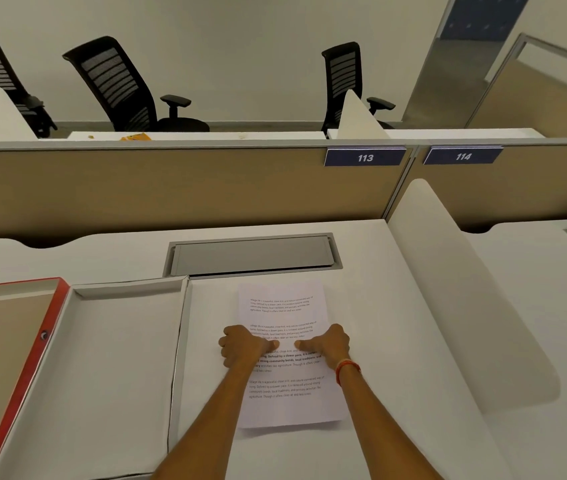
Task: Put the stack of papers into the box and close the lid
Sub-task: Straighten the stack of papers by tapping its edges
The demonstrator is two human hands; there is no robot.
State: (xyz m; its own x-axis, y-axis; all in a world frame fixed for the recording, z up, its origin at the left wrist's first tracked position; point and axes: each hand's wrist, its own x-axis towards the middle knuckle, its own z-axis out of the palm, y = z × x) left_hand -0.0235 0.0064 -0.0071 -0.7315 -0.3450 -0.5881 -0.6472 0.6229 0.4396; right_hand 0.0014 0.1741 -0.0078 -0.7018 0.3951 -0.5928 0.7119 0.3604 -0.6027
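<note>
I see the flat stack of white printed papers (289,355) lying on the white desk (396,323), at three o'clock of the shallow white cardboard box (119,358). The box sits empty, its red-edged lid (8,341) folded open at nine o'clock, ready to receive. My left hand (244,346) and right hand (327,344) each clasp a long edge, thumbs on top, fingers curled at the sides, likely to square and lift the sheets together.
</note>
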